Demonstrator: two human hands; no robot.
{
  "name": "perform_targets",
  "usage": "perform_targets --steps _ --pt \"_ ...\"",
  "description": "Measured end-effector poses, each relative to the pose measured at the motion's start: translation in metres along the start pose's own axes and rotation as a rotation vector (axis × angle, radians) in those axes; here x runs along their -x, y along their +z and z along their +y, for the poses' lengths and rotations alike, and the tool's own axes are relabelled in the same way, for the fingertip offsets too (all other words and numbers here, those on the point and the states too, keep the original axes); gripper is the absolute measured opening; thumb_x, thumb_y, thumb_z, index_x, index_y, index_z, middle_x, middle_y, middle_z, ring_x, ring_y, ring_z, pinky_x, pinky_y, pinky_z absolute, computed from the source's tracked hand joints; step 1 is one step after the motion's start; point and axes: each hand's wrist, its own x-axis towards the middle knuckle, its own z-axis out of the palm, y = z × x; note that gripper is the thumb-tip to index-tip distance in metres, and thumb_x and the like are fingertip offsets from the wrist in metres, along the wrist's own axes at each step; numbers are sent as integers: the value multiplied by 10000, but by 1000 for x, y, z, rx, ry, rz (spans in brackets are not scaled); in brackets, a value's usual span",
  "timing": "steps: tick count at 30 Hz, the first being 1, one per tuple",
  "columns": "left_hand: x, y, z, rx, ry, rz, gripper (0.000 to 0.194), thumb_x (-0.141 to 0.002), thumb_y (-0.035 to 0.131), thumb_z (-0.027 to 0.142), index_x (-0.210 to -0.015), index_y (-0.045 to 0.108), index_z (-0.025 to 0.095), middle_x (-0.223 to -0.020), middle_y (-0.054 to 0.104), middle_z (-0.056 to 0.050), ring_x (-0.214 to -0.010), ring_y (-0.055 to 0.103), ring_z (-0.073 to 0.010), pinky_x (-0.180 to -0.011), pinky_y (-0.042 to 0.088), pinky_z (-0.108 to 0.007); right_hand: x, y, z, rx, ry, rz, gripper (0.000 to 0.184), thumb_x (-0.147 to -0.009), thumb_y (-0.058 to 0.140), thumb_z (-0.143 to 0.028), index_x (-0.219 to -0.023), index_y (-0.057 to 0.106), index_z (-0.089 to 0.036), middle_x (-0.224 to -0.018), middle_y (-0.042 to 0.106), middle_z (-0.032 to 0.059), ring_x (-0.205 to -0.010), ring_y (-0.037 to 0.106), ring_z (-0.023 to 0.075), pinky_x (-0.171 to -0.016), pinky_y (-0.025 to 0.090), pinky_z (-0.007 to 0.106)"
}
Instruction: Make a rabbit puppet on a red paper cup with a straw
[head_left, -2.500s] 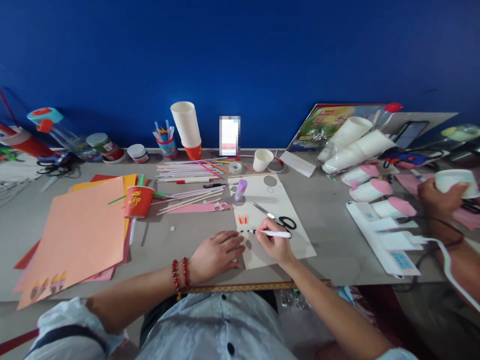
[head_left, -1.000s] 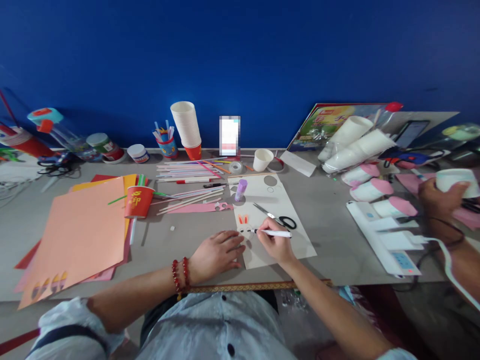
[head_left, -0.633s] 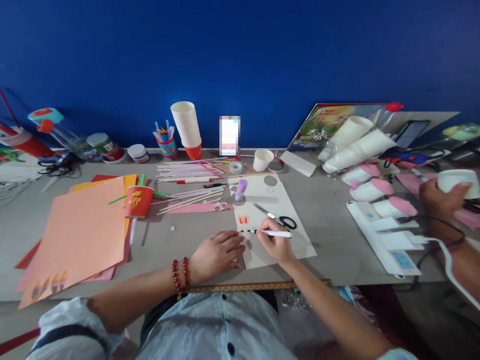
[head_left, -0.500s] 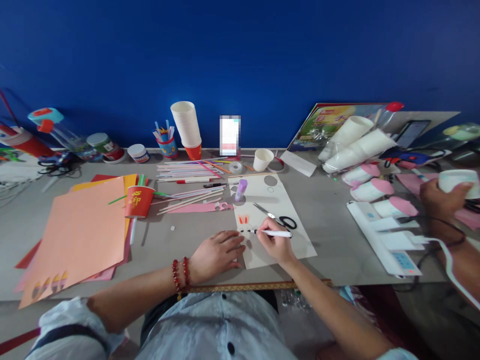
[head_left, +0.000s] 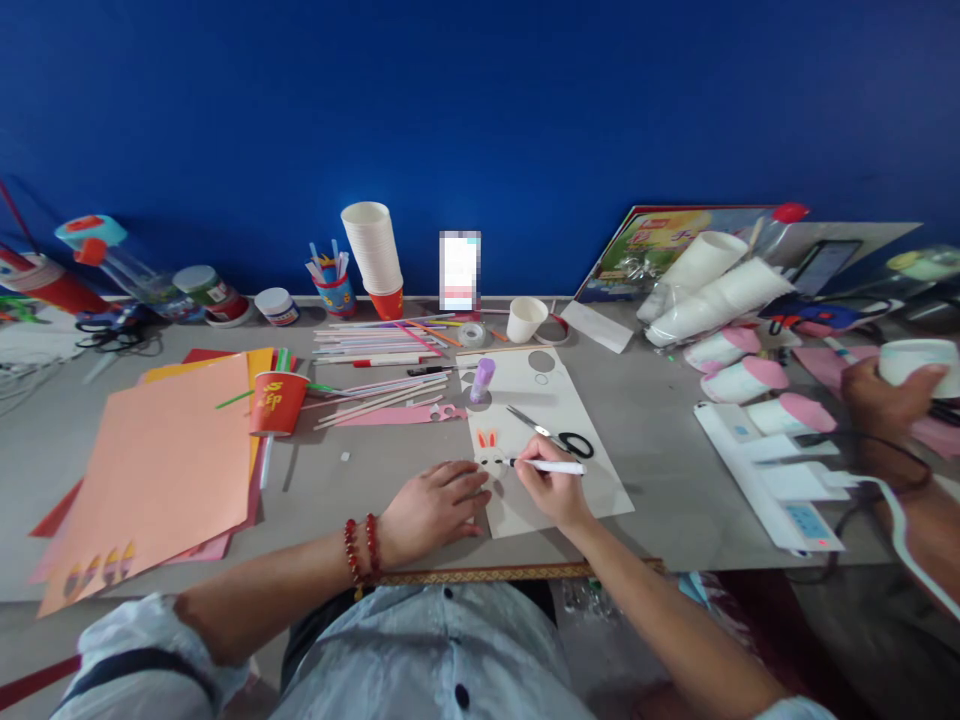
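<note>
My right hand (head_left: 546,487) grips a white marker (head_left: 553,466) with its tip on small round paper pieces (head_left: 491,462) on a cream sheet (head_left: 547,440). My left hand (head_left: 435,508) lies flat with fingers stretched out, pressing the sheet's left edge beside those pieces. A tiny orange ear cutout (head_left: 486,438) lies just above them. Black-handled scissors (head_left: 559,438) rest on the sheet behind my right hand, and a purple glue stick (head_left: 482,380) stands at the sheet's far end.
Orange and yellow paper sheets (head_left: 161,465) and a red cup (head_left: 275,402) lie left. Straws (head_left: 375,345), a cup stack (head_left: 373,255) and jars line the back. At right are white cups with pink ears (head_left: 739,380), and another person's hand (head_left: 889,405) holds a white cup.
Almost nothing has moved. My right hand shifts the marker tip slightly over the small pieces; the other person's hand at right moves a little with its cup.
</note>
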Motion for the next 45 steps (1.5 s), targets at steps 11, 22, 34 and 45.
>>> perform_targets --steps 11,22,34,45 --pt "1 2 -1 -5 3 13 403 -965 515 444 -1249 604 174 -1350 590 -108 -1294 499 -259 -1057 467 -401 0 0 0 7 -6 4 164 -825 538 -204 -676 478 -233 -531 455 -49 -468 408 127 -469 331 249" --pt "1 4 -1 -8 -5 7 418 -952 535 460 -1252 602 177 -1359 585 -100 -1299 492 -257 -1053 471 -403 0 1 1 -1 -14 7 167 -828 543 -191 -680 477 -232 -534 451 -53 -473 408 126 -475 329 248" --pt "1 3 0 -16 -4 -5 416 -969 499 462 -1249 604 173 -1372 583 -86 -1288 508 -272 -1056 469 -407 0 0 1 -6 -29 20 175 -841 541 -195 -681 479 -224 -550 464 -53 -478 412 118 -478 331 238" --pt "0 1 0 -6 5 9 407 -965 513 447 -1249 602 169 -1353 593 -103 -1284 511 -269 -1047 476 -408 0 1 1 -10 -21 12 177 -844 541 -195 -681 479 -224 -546 455 -53 -470 401 116 -468 319 236"
